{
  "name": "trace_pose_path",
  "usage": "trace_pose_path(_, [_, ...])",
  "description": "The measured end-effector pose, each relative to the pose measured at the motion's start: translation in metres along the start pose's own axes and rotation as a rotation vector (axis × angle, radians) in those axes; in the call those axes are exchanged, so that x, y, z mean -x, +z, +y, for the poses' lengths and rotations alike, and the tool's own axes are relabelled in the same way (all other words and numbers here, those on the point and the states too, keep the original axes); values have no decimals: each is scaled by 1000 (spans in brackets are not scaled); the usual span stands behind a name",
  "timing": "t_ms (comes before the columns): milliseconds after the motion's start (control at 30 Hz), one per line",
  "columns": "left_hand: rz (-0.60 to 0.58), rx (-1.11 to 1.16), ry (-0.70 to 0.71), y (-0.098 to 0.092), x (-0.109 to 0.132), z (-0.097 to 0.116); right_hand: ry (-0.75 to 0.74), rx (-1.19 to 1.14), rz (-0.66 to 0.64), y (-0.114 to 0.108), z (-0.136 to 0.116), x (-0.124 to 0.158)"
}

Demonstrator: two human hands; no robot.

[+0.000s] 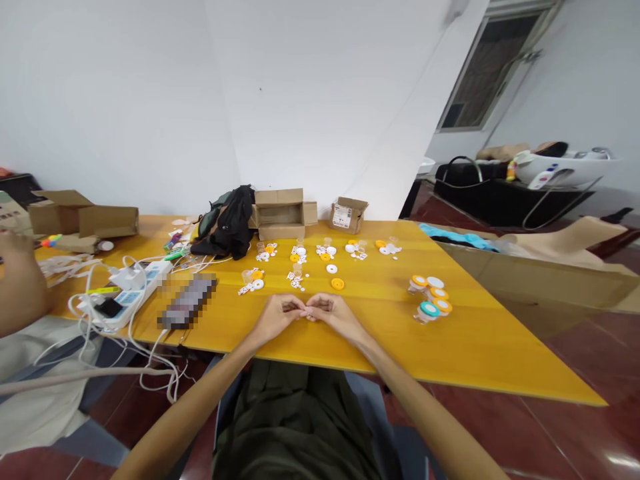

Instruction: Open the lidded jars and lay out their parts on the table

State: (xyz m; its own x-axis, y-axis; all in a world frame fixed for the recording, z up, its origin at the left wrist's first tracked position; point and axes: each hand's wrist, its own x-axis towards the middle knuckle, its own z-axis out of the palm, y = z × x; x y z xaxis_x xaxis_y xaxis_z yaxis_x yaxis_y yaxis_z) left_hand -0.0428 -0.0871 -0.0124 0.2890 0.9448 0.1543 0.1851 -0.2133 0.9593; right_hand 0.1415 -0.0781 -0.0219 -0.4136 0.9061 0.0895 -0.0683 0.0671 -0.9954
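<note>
My left hand (281,316) and my right hand (331,312) meet fingertip to fingertip over the near part of the yellow table (380,347). Both are closed in a pinch; whatever small thing lies between the fingertips is too small to make out. Just beyond them are a yellow-orange ring-shaped lid (338,284) and a white round disc (331,269). A small clear cup (298,269) with white dotted pieces (294,281) lies past my left hand. More such groups of cups, lids and white pieces stretch across the table behind.
Assembled jars with orange, white and teal lids (429,309) stand at right. At left are a blurred-out phone (189,303), a power strip (133,293) with tangled cables, and a co-worker's arm (20,287). Cardboard boxes (280,215) and a black bag (227,223) sit behind.
</note>
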Motion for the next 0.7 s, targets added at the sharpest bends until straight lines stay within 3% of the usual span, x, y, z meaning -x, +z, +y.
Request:
trace_pose_path(167, [26, -118, 63, -8, -8, -3, -69, 110, 101, -6, 5, -5])
trace_pose_path(367, [46, -522, 276, -9, -33, 6, -168, 400, 264, -21, 8, -19])
trace_pose_path(567, [1, -935, 384, 0, -66, 6, -231, 753, 290, -32, 6, -28])
trace_pose_path(700, [26, -1045, 392, 2, -73, -1, -268, 889, 299, -32, 8, -30])
